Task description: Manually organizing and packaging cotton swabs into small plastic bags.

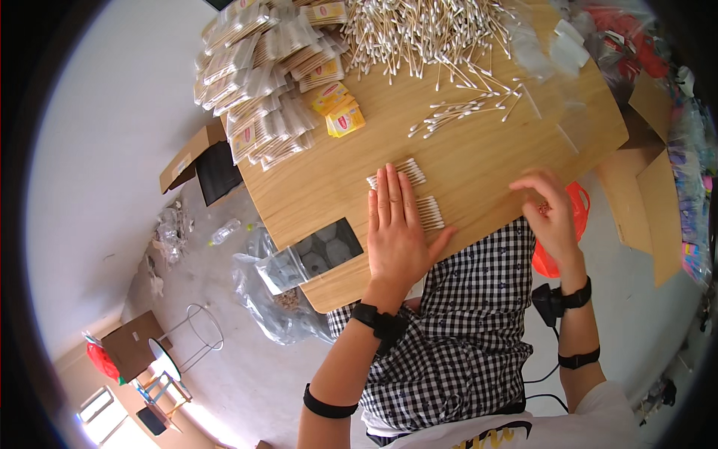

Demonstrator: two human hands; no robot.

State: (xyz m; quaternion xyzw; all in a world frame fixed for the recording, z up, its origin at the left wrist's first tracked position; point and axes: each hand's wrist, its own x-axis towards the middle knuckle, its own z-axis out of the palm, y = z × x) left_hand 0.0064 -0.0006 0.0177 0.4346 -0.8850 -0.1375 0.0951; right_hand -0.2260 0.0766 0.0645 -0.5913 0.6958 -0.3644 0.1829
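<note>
My left hand (395, 239) lies flat with its fingers stretched over rows of cotton swabs on the wooden table (307, 179). One row of white-tipped swabs (413, 171) shows beyond the fingertips, and another row (431, 213) lies beside the thumb. How many swabs are under the palm is hidden. At the table's near right edge hovers my right hand (555, 217), its fingers curved and apart, with nothing visibly held. Farther off, a few loose cotton swabs (464, 114) lie scattered below a big heap of swabs (419, 34).
Stacked clear packets of swabs (258, 90) fill the far left, beside yellow cards (344, 118). Clear plastic sleeves (570, 49) lie far right. A dark patterned sheet (329, 247) rests at the near left edge. A red bag (545, 258) and a cardboard box (639, 198) stand to the right.
</note>
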